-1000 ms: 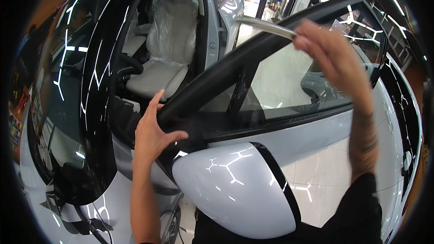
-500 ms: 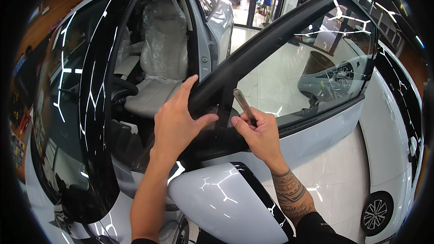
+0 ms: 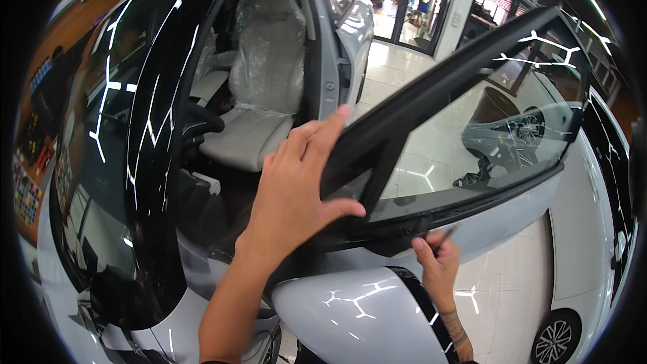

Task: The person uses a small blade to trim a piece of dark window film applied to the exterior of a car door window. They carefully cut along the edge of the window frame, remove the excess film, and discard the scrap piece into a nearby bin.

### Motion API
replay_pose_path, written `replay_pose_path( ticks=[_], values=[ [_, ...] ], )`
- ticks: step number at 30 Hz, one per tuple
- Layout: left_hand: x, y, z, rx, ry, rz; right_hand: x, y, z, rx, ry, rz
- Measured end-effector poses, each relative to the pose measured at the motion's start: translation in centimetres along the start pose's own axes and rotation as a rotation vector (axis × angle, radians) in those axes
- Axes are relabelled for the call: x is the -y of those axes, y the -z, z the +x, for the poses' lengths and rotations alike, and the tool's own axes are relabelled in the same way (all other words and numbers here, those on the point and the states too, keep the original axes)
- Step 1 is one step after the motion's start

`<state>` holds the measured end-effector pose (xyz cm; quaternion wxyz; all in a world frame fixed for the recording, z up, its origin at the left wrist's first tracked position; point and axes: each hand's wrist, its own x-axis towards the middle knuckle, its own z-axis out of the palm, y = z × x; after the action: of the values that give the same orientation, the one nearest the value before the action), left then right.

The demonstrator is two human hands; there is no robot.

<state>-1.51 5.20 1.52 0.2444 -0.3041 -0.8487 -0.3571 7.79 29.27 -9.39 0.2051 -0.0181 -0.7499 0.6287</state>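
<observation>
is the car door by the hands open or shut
Open. The door stands swung out from the car, and the plastic-covered seat shows plainly inside.

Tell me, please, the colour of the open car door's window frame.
The window frame is black, above the pale silver-grey door panel; the head view shows it best.

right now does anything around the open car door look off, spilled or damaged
Nothing looks clearly spilled or damaged on the door or mirror. The one slightly odd thing is wrinkled clear plastic over the seat, perhaps a protective cover.
</observation>
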Motion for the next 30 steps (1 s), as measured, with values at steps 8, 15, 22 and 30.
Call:
replay_pose_path(
  ticks=[8,15,22,30],
  values=[
    [2.8,-0.3,-7.0,-0.221,-0.05,0.484,-3.0,1.5,-4.0,0.127,-0.232,0.167],
    [2.8,-1.1,-6.6,-0.189,0.111,0.41,-2.7,2.4,-5.3,0.205,-0.4,0.084],
    [2.8,-0.9,-6.4,-0.155,0.104,0.409,-5.4,3.5,-8.5,-0.015,-0.421,0.13],
    [3.9,0.8,-7.6,-0.186,-0.08,0.225,-4.2,10.2,-11.0,0.159,-0.473,-0.437]
  ],
)
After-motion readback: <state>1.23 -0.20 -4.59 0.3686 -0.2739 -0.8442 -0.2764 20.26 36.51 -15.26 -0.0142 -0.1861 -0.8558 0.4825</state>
